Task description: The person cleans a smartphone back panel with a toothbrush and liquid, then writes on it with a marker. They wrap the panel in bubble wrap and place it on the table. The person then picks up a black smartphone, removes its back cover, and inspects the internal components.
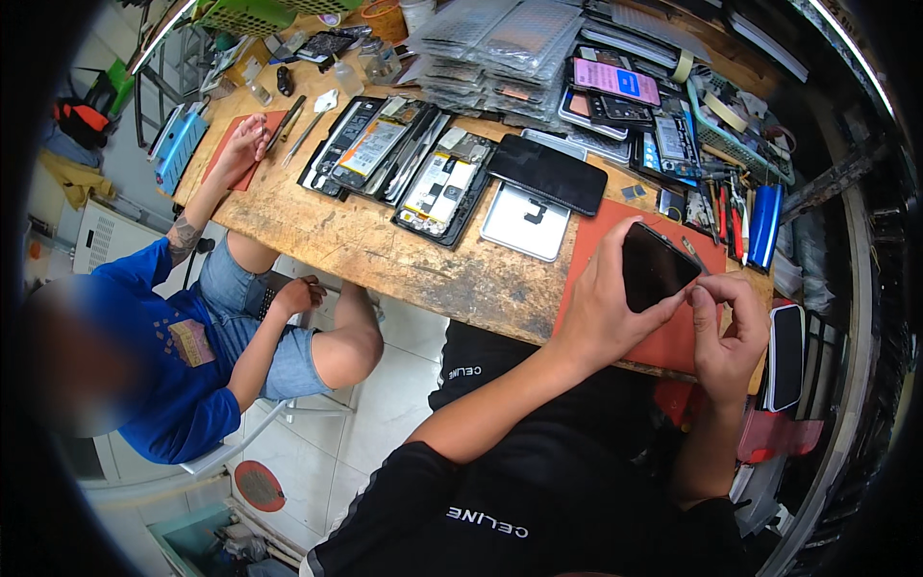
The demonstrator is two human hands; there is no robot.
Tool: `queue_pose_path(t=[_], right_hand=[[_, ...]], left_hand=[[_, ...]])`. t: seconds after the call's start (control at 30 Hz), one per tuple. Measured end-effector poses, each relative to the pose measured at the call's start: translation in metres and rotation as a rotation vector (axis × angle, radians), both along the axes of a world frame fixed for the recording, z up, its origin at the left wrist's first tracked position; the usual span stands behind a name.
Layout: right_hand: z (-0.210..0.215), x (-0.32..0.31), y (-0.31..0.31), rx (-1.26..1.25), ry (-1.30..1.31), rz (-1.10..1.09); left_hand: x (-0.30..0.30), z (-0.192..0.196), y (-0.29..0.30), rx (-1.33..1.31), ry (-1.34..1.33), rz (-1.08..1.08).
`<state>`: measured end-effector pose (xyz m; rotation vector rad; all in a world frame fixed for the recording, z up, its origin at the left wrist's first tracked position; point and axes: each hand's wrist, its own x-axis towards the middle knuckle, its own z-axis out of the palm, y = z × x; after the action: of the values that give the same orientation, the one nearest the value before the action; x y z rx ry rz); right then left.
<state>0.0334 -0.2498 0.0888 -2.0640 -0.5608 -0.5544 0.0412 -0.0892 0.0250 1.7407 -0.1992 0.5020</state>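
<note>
The head view shows the left hand (601, 313) gripping a dark phone (657, 268) by its long edges, tilted above the red mat (596, 250) at the workbench (385, 240) edge. The right hand (726, 332) pinches at the phone's lower corner with curled fingers. The phone looks thin, light, stiff, smooth and probably fragile, so holding it by the edges seems safest.

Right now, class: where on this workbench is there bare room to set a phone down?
Bare wood lies along the near edge, between the opened phones and the orange mat. The back, by the stacked screens and tool tray, is crowded.
</note>
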Motion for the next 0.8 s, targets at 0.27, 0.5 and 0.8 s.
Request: queue_pose_path(t=[0.27,0.5,0.8], right_hand=[[-0.004,-0.006,-0.014,-0.005,0.072,-0.011],[-0.019,-0.016,-0.018,0.152,0.059,-0.058],[-0.032,-0.010,-0.019,0.144,-0.052,-0.054]], left_hand=[[0.004,0.026,0.023,0.293,-0.529,-0.081],[0.001,0.035,0.022,0.407,-0.522,-0.199],[-0.005,0.035,0.021,0.372,-0.500,-0.177]])
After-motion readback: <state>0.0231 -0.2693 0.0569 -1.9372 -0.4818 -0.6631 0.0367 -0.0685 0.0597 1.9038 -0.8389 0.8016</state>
